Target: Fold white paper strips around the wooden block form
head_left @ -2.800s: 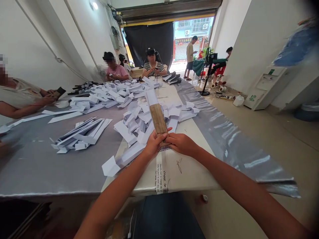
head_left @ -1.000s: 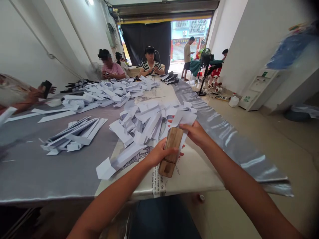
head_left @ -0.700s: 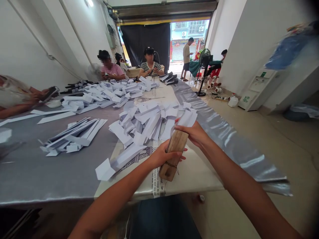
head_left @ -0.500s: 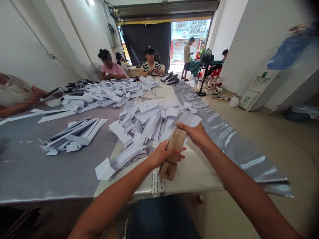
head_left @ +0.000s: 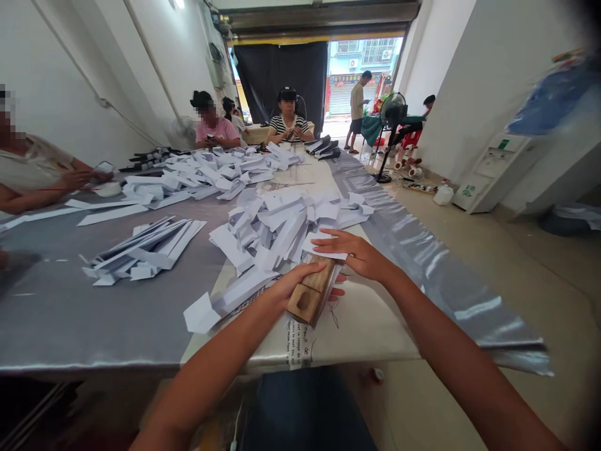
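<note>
My left hand [head_left: 304, 280] is wrapped round a wooden block [head_left: 306, 299], its thumb on top and its fingertips showing at the right side. The block has a round hollow at its near end and a thin band across it. White paper [head_left: 323, 245] covers the block's far end. My right hand [head_left: 364, 252] lies over this paper with its fingers stretched out to the left. Just beyond is a heap of folded white paper pieces [head_left: 286, 219]. Left of my left hand, a folded paper piece [head_left: 235, 295] rests on the printed cloth.
A stack of paper strips [head_left: 150, 250] lies on the grey tablecloth [head_left: 61, 300]. Farther back are another paper heap [head_left: 201, 172] and dark pieces [head_left: 323, 147]. Several people work around the table. A fan [head_left: 393, 113] and a water dispenser [head_left: 488, 166] stand at the right.
My right hand has moved from the block's far corner to lie flat over the paper, which now folds across the block's end. The block's near end has shifted slightly left and up.
</note>
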The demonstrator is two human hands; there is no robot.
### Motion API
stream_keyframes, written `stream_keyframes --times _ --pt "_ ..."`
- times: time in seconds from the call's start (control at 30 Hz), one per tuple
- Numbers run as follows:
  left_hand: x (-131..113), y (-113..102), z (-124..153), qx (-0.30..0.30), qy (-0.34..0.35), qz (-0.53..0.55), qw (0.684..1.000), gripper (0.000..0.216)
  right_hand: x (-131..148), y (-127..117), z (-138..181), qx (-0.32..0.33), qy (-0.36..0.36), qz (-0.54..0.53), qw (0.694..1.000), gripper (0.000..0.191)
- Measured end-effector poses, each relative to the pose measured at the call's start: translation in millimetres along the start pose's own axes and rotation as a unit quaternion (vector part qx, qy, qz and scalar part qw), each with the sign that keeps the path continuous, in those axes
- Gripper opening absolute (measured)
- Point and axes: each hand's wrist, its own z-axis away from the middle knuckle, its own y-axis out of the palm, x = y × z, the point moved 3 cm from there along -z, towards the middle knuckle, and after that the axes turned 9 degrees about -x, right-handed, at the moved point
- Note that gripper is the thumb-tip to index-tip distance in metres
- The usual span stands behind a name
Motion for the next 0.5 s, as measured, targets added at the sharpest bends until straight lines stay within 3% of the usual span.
stream_keyframes --times 0.1,0.23,0.3,0.5 --pt "-1 -1 0 -0.014 0.005 -0.004 1.000 0.040 5 -1 0 0.002 -0.021 0.070 0.997 0.054" --pt "-1 -4 0 -0.090 0.012 -0.007 0.996 0.034 14 4 -2 0.012 -0.047 0.118 0.992 0.051" --pt "-1 -5 -1 -0.105 0.010 -0.004 0.994 0.037 17 8 -2 0.011 -0.053 0.104 0.993 0.054" --pt "2 -4 -4 -0.063 -0.017 -0.023 0.998 0.059 21 10 -1 -0.017 -0.014 -0.015 1.000 0.058"
